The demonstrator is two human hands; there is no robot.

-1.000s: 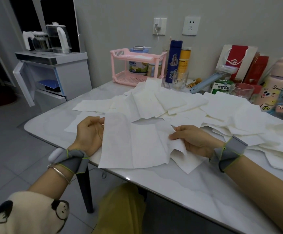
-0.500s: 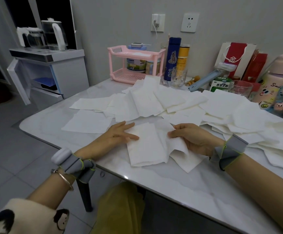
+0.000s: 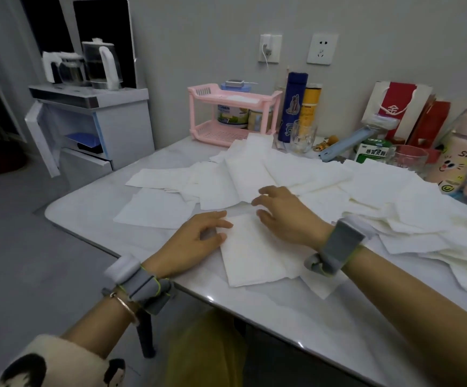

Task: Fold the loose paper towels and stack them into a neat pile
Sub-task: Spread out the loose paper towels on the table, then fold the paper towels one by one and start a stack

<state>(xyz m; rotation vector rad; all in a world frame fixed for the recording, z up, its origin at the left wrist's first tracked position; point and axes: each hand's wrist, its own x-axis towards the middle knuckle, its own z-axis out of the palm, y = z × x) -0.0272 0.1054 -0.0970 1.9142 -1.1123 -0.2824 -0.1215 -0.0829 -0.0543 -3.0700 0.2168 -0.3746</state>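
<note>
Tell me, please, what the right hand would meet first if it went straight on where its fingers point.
Probably the loose paper towels spread just ahead: the right hand points left and away across the table. How high it hovers is unclear.

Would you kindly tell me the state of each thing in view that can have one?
folded towel: folded, flat near the table edge.
loose towels: unfolded, overlapping in a heap.
left hand: open, fingertips on folded towel.
right hand: open, fingers spread over folded towel.
cabinet door: swung open.
left socket: plugged in.
right socket: empty.
</note>
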